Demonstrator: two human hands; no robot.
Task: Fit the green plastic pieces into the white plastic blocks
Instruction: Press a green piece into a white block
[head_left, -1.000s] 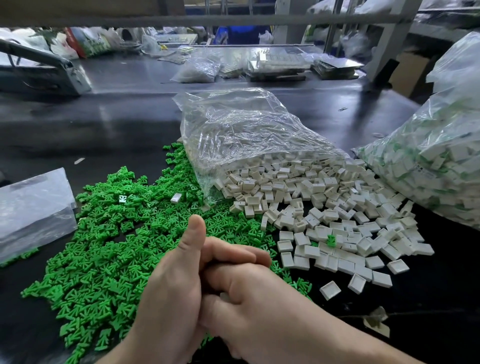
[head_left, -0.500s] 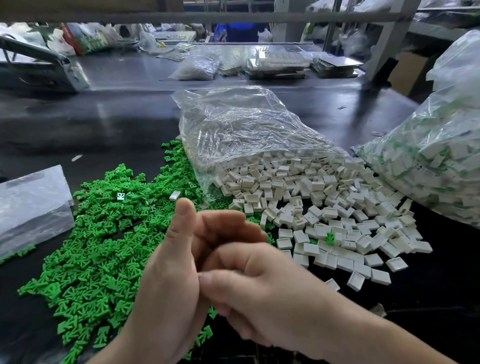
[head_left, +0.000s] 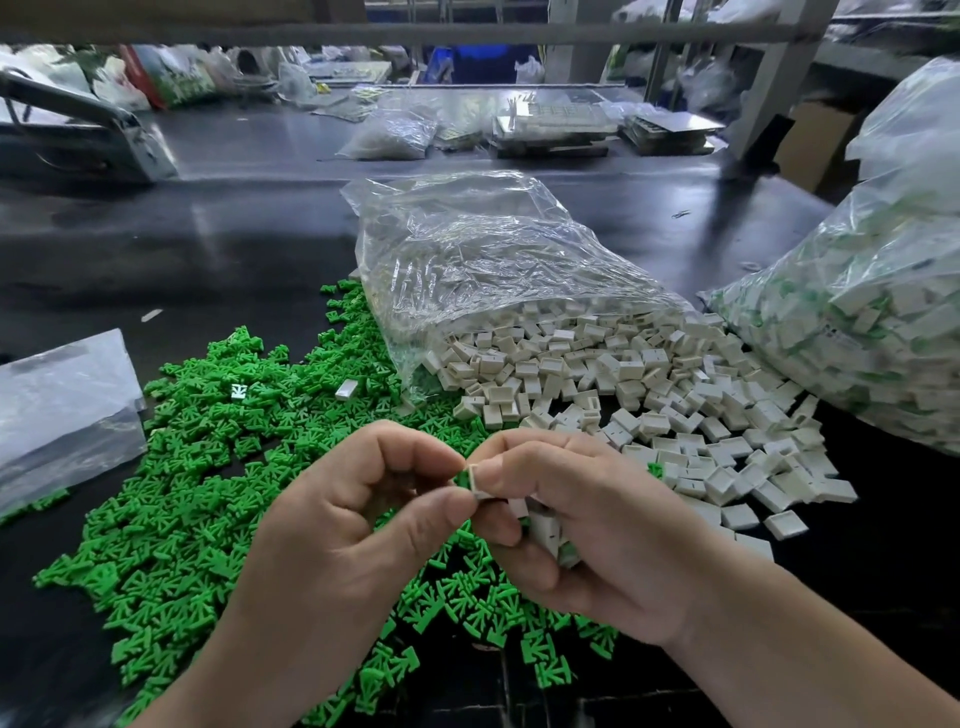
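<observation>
Insertion is the step in hand: both hands meet just in front of the mouth of the clear bag (head_left: 493, 260), the landmark for everything here. The right hand (head_left: 597, 525) pinches one white block (head_left: 479, 480) between thumb and forefinger, open side turned toward the other hand. Its lower fingers are curled round a few spare blocks (head_left: 545, 530) cupped in the palm. The left hand (head_left: 343, 525) has its fingers curled, and thumb and forefinger close on a green piece (head_left: 461, 479), of which only a sliver shows at the block's edge. How deep it sits in the block cannot be told.

The loose white blocks (head_left: 675, 415) spill from the bag's mouth toward the person. The heap of green pieces (head_left: 208, 467) lies to the left of the bag and runs under both hands. To the right of the bag stands a fuller sack (head_left: 883, 322), holding white parts with green showing in them, probably finished ones.

The next move likely calls for a straight push along the block's cavity, with the green piece kept square to the opening so it does not jam. The right thumb and forefinger must brace the block without covering its mouth. The spare blocks could slip from the palm if that grip loosens.
</observation>
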